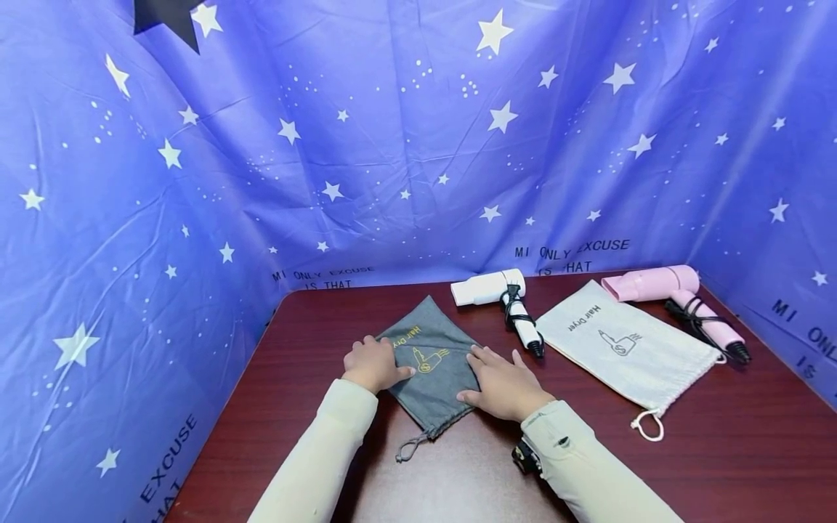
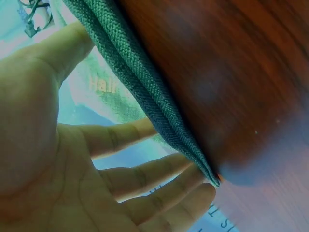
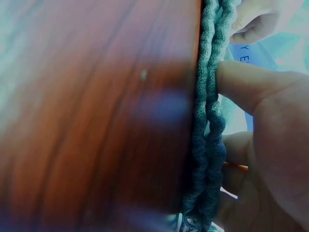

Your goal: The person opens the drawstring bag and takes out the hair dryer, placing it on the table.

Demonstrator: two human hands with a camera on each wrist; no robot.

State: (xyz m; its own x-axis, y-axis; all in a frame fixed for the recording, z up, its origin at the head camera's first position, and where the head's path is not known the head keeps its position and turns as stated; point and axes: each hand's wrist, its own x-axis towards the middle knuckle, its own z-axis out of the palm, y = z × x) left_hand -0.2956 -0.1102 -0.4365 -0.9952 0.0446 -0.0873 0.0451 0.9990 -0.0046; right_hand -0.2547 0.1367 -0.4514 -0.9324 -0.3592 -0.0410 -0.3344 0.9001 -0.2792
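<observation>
A dark grey drawstring pouch, printed with "Hair Dryer" lettering and a yellow dryer outline, lies flat on the table with its cord loop towards me. My left hand rests on its left edge, thumb reaching over the cloth. On the right edge lies my right hand, fingers extended and thumb spread. The left wrist view shows fairly straight fingers touching the folded pouch edge. From the right wrist, the gathered drawstring edge appears beside my thumb.
Behind the pouch lies a white hair dryer with its black cord wrapped round the handle. Further right are a white drawstring pouch and a pink hair dryer. A blue star-patterned curtain encloses the dark red table.
</observation>
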